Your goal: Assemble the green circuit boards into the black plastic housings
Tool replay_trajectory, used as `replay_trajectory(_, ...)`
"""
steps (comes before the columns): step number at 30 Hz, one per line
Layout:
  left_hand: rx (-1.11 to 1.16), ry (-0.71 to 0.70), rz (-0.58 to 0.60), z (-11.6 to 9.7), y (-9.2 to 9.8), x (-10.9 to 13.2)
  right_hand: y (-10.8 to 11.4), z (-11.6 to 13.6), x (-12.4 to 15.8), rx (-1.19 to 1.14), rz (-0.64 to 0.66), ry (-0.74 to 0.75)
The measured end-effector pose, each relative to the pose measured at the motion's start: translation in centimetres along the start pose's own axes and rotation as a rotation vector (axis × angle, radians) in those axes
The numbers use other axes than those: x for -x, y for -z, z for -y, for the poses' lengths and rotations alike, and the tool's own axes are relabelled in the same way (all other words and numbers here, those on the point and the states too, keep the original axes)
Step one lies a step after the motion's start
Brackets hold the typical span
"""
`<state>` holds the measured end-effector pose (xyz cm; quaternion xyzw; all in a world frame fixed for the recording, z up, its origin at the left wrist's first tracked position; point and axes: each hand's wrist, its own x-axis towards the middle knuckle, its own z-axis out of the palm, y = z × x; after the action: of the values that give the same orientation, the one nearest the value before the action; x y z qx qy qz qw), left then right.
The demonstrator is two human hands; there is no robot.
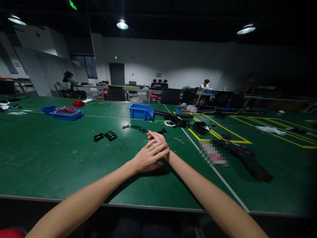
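In the head view my left hand (151, 154) lies across my right hand (158, 136) near its wrist. The left fingers are stretched out and rest on the right hand; nothing shows in them. My right hand reaches forward and left, its fingers partly bent. They are partly covered by the left hand, so what they may hold is hidden. Just beyond the hands lie small black parts (140, 128) in a row. Black-and-green pieces (110, 135) sit to the left, and thin wire scraps (179, 140) to the right.
On the green table (61, 165) stand a blue bin (141, 111) and a blue tray (66, 115) of colourful small parts. A dark power tool (247, 158), a blurred-out item (213, 154), a white ring (169, 123) and a blue tool (183, 113) lie right. Two people sit at far tables.
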<state>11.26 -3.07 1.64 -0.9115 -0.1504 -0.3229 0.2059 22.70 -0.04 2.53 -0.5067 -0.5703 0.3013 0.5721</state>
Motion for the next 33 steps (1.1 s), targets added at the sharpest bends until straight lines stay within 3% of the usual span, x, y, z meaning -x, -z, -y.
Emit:
replay_trajectory(5, 0.082, 0.088, -0.048, 1.4, 1.7, 2.3, 3.3, -2.2, -2.5, -0.19, 0.282, -0.073)
replay_trajectory(9, 0.147, 0.227, 0.077, 2.9, 2.6, 4.0, 3.7, -3.8, -1.1, -0.107, 0.394, -0.093)
replay_trajectory(15, 0.202, 0.413, 0.285, 4.9, 1.6, 5.5, 3.1, -4.2, -1.1, -0.079, 0.47, -0.118)
replay_trajectory(19, 0.288, 0.464, 0.349, 5.7, 0.9, 5.6, 3.1, -4.5, -1.8, -0.097, 0.524, -0.171)
replay_trajectory(28, 0.241, 0.527, 0.352, 8.0, -1.2, 4.9, 3.7, -5.1, -2.9, -0.165, 0.584, -0.337)
replay_trajectory(33, 0.215, 0.561, 0.315, 8.9, -1.3, 5.2, 3.7, -5.1, -3.0, -0.193, 0.57, -0.428)
